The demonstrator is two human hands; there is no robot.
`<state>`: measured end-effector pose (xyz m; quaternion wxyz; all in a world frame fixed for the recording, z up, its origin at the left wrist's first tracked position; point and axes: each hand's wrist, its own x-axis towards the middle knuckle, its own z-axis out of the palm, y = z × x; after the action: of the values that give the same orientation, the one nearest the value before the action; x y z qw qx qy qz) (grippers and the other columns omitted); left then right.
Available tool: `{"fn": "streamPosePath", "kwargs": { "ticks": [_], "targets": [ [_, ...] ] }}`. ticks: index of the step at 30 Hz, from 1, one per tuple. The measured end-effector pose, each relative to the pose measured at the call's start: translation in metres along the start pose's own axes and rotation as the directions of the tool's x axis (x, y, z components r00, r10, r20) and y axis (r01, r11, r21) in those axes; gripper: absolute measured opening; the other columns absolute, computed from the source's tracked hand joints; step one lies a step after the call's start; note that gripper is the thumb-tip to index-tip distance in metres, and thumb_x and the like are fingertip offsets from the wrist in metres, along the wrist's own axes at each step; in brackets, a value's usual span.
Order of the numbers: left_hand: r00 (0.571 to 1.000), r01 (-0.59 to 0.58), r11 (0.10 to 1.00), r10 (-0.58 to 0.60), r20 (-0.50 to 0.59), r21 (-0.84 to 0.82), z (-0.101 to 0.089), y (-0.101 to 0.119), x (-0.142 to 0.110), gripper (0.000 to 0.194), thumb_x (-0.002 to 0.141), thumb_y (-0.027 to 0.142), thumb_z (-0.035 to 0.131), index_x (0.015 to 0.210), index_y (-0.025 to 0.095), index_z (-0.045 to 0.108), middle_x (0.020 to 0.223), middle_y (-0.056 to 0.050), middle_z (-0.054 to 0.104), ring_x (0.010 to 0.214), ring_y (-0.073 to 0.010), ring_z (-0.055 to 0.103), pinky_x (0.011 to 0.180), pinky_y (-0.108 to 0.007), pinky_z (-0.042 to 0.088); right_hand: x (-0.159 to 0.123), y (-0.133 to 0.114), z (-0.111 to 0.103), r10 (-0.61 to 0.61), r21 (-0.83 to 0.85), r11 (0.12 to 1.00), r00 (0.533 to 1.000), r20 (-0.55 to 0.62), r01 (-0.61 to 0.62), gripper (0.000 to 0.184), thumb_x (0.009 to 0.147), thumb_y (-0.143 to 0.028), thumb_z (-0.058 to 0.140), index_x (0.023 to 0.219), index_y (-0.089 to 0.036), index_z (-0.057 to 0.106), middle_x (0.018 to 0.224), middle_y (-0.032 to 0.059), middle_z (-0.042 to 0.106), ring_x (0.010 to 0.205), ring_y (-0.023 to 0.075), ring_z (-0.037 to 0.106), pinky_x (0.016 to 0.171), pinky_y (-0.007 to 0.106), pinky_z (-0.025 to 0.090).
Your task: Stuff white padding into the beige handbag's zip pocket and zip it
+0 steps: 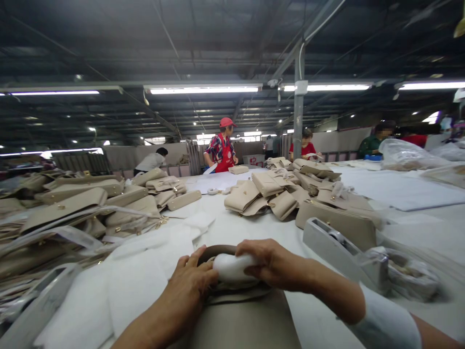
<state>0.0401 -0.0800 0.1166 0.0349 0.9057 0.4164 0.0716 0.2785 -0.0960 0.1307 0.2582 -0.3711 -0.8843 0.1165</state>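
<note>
In front of me is a taupe handbag (243, 322), with its opening and a dark curved rim or handle at the far end. My left hand (192, 281) grips the left side of that end, its fingers bent over the edge and the thumb side against a white padded wrapping (230, 268). My right hand (271, 264) closes around the right end of the same wrapping, thumb below and fingers on top. Whether a handle runs inside the wrapping is hidden. A pale sleeve (388, 315) covers part of my right forearm.
White sheets (145, 276) lie to the left. Grey tape dispensers stand at right (337, 247) and at lower left (36, 305). Beige bags are heaped at left (72, 203) and centre right (269, 194). Across the table stands a person in a red cap (225, 145).
</note>
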Motion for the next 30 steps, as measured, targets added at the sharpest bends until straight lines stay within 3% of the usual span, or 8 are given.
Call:
{"fn": "streamPosePath", "kwargs": {
  "ticks": [3, 7, 9, 11, 13, 17, 25, 30],
  "targets": [
    [1.000, -0.019, 1.000, 0.019, -0.011, -0.003, -0.001, 0.003, -0.003, 0.036, 0.079, 0.008, 0.039, 0.089, 0.031, 0.065, 0.113, 0.003, 0.063, 0.134, -0.0299, 0.029, 0.107, -0.053, 0.021, 0.023, 0.008, -0.016, 0.016, 0.171, 0.983, 0.951, 0.310, -0.072, 0.039, 0.069, -0.012, 0.066, 0.107, -0.019, 0.058, 0.087, -0.0032, 0.060, 0.075, 0.0110, 0.055, 0.065, 0.018, 0.043],
    [1.000, -0.027, 1.000, 0.027, -0.005, 0.002, -0.002, 0.006, -0.008, 0.036, 0.080, 0.010, 0.041, 0.092, 0.032, 0.067, 0.113, 0.001, 0.063, 0.136, -0.0301, 0.026, 0.108, -0.054, 0.021, 0.061, 0.012, -0.024, -0.088, 0.332, 0.926, 0.754, 0.651, -0.179, 0.039, 0.064, -0.013, 0.068, 0.102, -0.013, 0.061, 0.088, -0.0022, 0.058, 0.079, 0.0120, 0.054, 0.069, 0.018, 0.043],
    [1.000, -0.005, 1.000, 0.005, -0.001, 0.002, -0.001, 0.006, -0.010, 0.037, 0.081, 0.011, 0.040, 0.098, 0.032, 0.066, 0.116, 0.000, 0.062, 0.138, -0.0310, 0.023, 0.107, -0.056, 0.021, 0.073, 0.006, -0.026, -0.081, 0.286, 0.936, 0.665, 0.742, -0.205, 0.037, 0.065, -0.012, 0.065, 0.101, -0.012, 0.061, 0.088, -0.0017, 0.058, 0.079, 0.0122, 0.054, 0.068, 0.018, 0.043],
    [0.999, 0.038, 0.999, -0.038, 0.004, 0.002, 0.000, 0.005, -0.013, 0.040, 0.083, 0.013, 0.038, 0.108, 0.032, 0.062, 0.123, -0.001, 0.059, 0.139, -0.0312, 0.020, 0.107, -0.057, 0.021, 0.074, -0.003, -0.027, -0.021, 0.128, 0.986, 0.683, 0.730, -0.106, 0.039, 0.064, -0.011, 0.063, 0.103, -0.017, 0.062, 0.087, -0.0026, 0.059, 0.076, 0.0122, 0.054, 0.066, 0.019, 0.042],
    [0.997, 0.079, 0.997, -0.079, 0.006, 0.003, 0.002, 0.002, -0.014, 0.043, 0.084, 0.014, 0.036, 0.118, 0.029, 0.056, 0.130, -0.002, 0.054, 0.140, -0.0301, 0.018, 0.108, -0.056, 0.020, 0.067, -0.013, -0.027, -0.021, -0.033, 0.998, 0.765, 0.644, 0.056, 0.042, 0.063, -0.009, 0.060, 0.103, -0.022, 0.063, 0.090, -0.0030, 0.060, 0.077, 0.0129, 0.055, 0.066, 0.020, 0.040],
    [0.997, 0.081, 0.997, -0.081, -0.011, -0.011, 0.007, -0.006, -0.010, 0.049, 0.078, 0.014, 0.041, 0.125, 0.025, 0.050, 0.139, -0.003, 0.047, 0.141, -0.0277, 0.015, 0.111, -0.054, 0.017, 0.044, -0.025, -0.019, -0.184, -0.122, 0.952, 0.846, 0.501, 0.279, 0.036, 0.065, -0.005, 0.056, 0.096, -0.023, 0.059, 0.112, 0.0013, 0.057, 0.093, 0.0157, 0.055, 0.075, 0.022, 0.040],
    [0.993, -0.052, 0.985, 0.033, -0.114, -0.165, 0.016, -0.024, -0.004, 0.031, 0.062, 0.007, 0.044, 0.083, 0.024, 0.059, 0.126, 0.006, 0.057, 0.139, -0.0265, 0.019, 0.109, -0.049, 0.019, 0.030, -0.023, -0.007, -0.316, -0.153, 0.885, 0.808, 0.496, 0.440, 0.031, 0.065, -0.005, 0.054, 0.092, -0.021, 0.052, 0.093, -0.0010, 0.062, 0.087, 0.0137, 0.055, 0.075, 0.022, 0.037],
    [0.969, -0.032, 0.985, -0.010, -0.247, -0.169, 0.013, -0.022, 0.007, 0.016, 0.073, 0.014, 0.047, 0.076, 0.021, 0.061, 0.088, -0.001, 0.067, 0.104, -0.0219, 0.052, 0.094, -0.039, 0.033, 0.023, -0.033, 0.003, -0.374, -0.273, 0.788, 0.781, 0.500, 0.552, 0.017, 0.073, -0.011, 0.051, 0.086, -0.020, 0.051, 0.086, 0.0013, 0.062, 0.078, 0.0162, 0.053, 0.075, 0.028, 0.036]
  ]
}}
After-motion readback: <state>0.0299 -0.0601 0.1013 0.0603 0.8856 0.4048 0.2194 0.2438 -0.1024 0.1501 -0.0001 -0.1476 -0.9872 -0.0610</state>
